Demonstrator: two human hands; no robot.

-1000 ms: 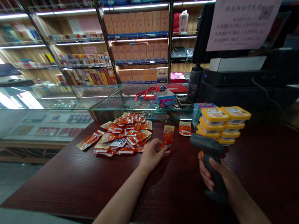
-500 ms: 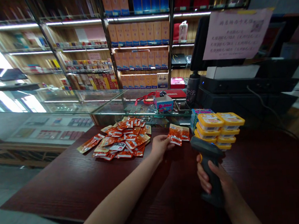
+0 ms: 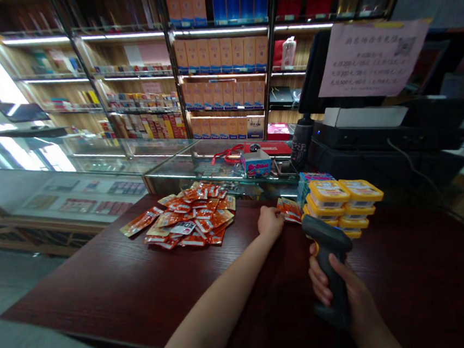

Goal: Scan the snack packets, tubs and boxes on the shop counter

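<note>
My left hand point(image 3: 270, 222) is closed at the left edge of an orange snack packet point(image 3: 289, 210), its fingertips pinching the near side. That packet lies flat on the dark wooden counter beside the yellow-lidded tubs. My right hand point(image 3: 341, 284) wraps round the handle of a black barcode scanner point(image 3: 327, 236), its head pointing up and left in front of the tubs. To the left of my left hand spreads a loose heap of orange snack packets point(image 3: 195, 216), with one packet point(image 3: 141, 221) at its left end.
Yellow-lidded tubs point(image 3: 343, 201) stand stacked at the right, a patterned box point(image 3: 314, 178) behind them. A glass display case point(image 3: 174, 171) borders the counter's far edge, with a small blue-pink box point(image 3: 257, 164) on top. A monitor point(image 3: 310, 73) with a paper notice point(image 3: 373, 62) rises at the right.
My left hand has moved right with the packet, which now lies at or over the other one by the tubs. My right hand still holds the scanner, shifted slightly right in view.
</note>
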